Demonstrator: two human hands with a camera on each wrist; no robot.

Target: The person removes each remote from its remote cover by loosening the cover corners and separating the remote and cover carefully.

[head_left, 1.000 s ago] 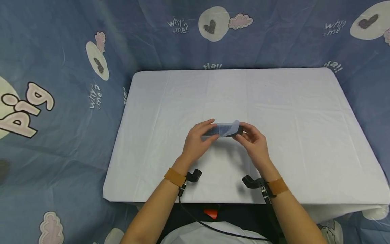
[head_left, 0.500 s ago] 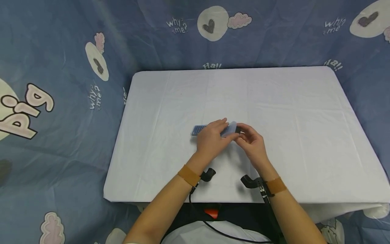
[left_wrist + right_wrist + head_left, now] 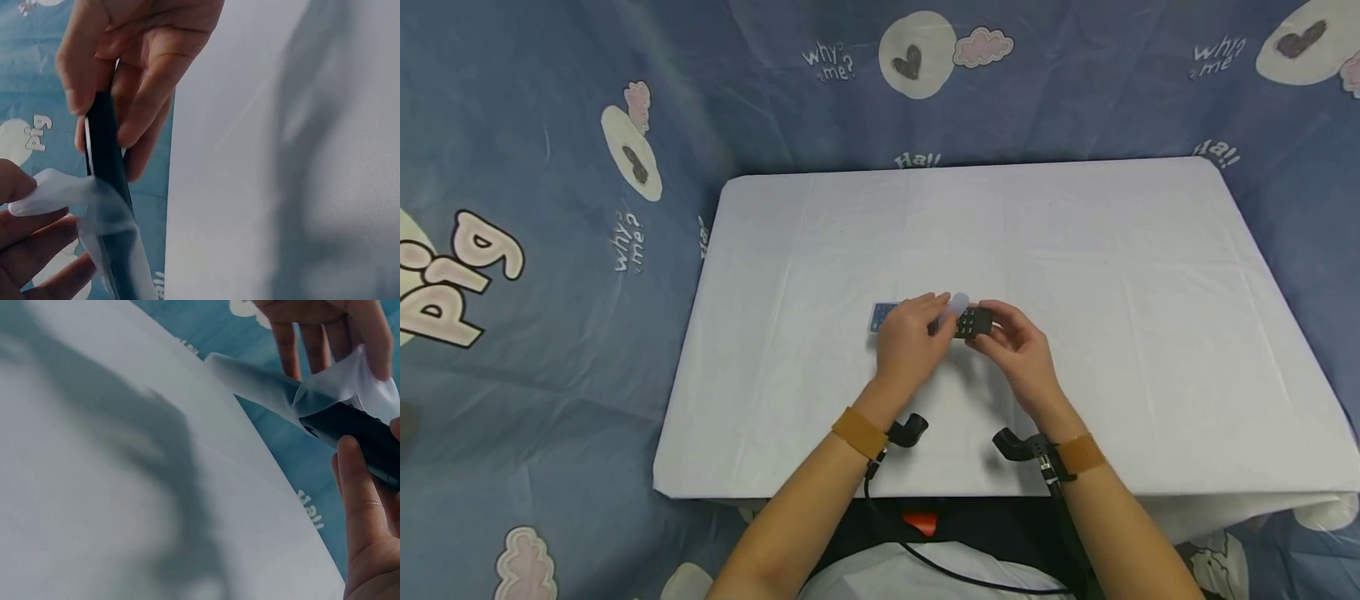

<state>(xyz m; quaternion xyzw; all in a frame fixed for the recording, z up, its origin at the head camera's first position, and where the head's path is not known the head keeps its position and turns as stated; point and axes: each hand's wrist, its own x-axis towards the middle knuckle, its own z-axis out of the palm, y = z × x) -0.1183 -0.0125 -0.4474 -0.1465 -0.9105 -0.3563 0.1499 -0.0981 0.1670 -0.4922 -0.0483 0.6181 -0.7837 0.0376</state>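
A black remote control [image 3: 976,323] with small pale buttons is held above the table, partly inside a translucent soft cover [image 3: 115,215]. My right hand [image 3: 1021,348] grips the bare right end of the remote between thumb and fingers. At the cover's open edge, my left hand [image 3: 912,340] pinches a peeled-back flap between thumb and fingertips. The left part of the cover sticks out beyond the left hand, with blue-looking keys showing through. In the right wrist view the cover [image 3: 259,384] stretches away from the remote [image 3: 353,431].
A white cloth-covered table [image 3: 1075,242] lies under both hands, with their shadows on it. Blue printed fabric [image 3: 790,92] hangs around its back and left side. A black cable [image 3: 955,573] runs from the left wrist camera across the person's lap.
My left hand has moved right from the remote's left end to the cover's edge, then slightly back left, folding the cover away. More of the remote's black buttoned end shows. The right hand stays nearly still.
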